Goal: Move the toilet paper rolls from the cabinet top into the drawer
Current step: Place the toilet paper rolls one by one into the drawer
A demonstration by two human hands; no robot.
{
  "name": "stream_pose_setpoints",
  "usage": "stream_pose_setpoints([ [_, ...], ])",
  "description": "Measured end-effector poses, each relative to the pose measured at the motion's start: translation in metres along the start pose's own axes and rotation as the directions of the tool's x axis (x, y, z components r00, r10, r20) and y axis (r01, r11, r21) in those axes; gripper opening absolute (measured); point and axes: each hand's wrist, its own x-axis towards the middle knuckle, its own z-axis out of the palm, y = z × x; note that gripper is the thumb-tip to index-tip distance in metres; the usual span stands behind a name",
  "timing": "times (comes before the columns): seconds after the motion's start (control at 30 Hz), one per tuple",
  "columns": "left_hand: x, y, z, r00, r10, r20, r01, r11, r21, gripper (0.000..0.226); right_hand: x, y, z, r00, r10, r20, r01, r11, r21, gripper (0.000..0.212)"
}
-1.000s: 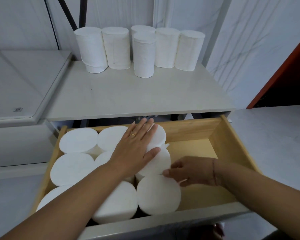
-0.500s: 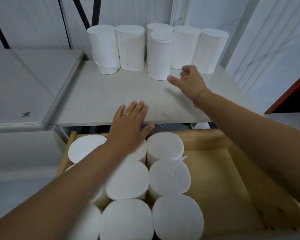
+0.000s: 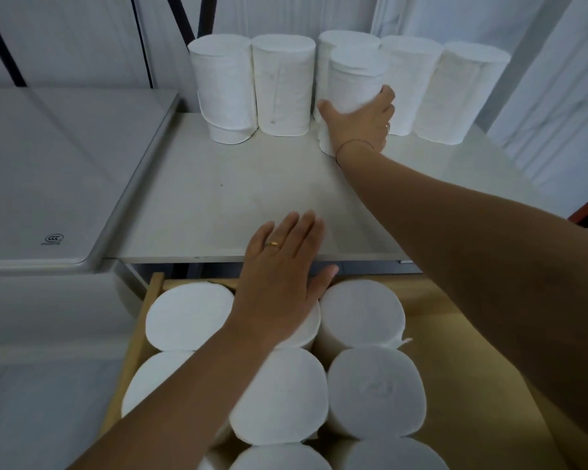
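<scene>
On the cabinet top [image 3: 218, 198], the right hand [image 3: 360, 125] grips the front roll [image 3: 355, 79]. The thumb is wrapped round its left side and the fingers [image 3: 386, 96] are curled round its right side, low on the body. The roll stands upright with its base on the surface. A thin bracelet [image 3: 353, 144] circles the right wrist.

Five other rolls [image 3: 282, 83] stand upright in a row along the back wall. One is directly behind the gripped roll, two are to its left and two to its right. The gripped roll sits forward of that row.

The left hand [image 3: 279, 283] is flat with its fingers straight and close together, holding nothing. Its palm lies over the middle roll of the back row in the drawer, and its fingertips reach above the front edge of the cabinet top. Whether the palm presses on that roll cannot be told. A gold ring [image 3: 273, 245] is on one finger.

The wooden drawer [image 3: 153, 300] is pulled out below the cabinet top. The stored rolls [image 3: 375, 391] stand on end, packed touching in columns across its left and centre. Bare wood floor shows on the right side.

A grey lid [image 3: 55, 184] adjoins the cabinet on the left.
</scene>
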Motion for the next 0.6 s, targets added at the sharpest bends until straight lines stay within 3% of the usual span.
stream_pose_setpoints([
  [0.17,0.0,0.0,0.002,1.0,-0.004,-0.009,0.004,1.0,-0.01,0.063,0.002,0.005,-0.025,0.995,-0.048,0.086,0.044,0.998,0.05,0.075],
  [0.4,-0.001,0.001,0.002,0.999,-0.002,-0.033,0.001,1.0,-0.021,0.061,-0.044,0.039,-0.136,0.922,-0.213,0.325,0.223,0.975,0.007,0.072],
  [0.47,-0.001,0.001,0.001,1.0,-0.004,-0.023,0.004,1.0,-0.018,0.064,-0.057,0.051,-0.181,0.878,-0.234,0.418,0.245,0.969,0.028,0.072],
  [0.6,-0.002,0.006,-0.001,0.999,-0.043,-0.01,0.042,0.998,-0.039,0.07,-0.076,0.067,-0.263,0.721,-0.24,0.65,0.274,0.96,0.051,0.078],
])
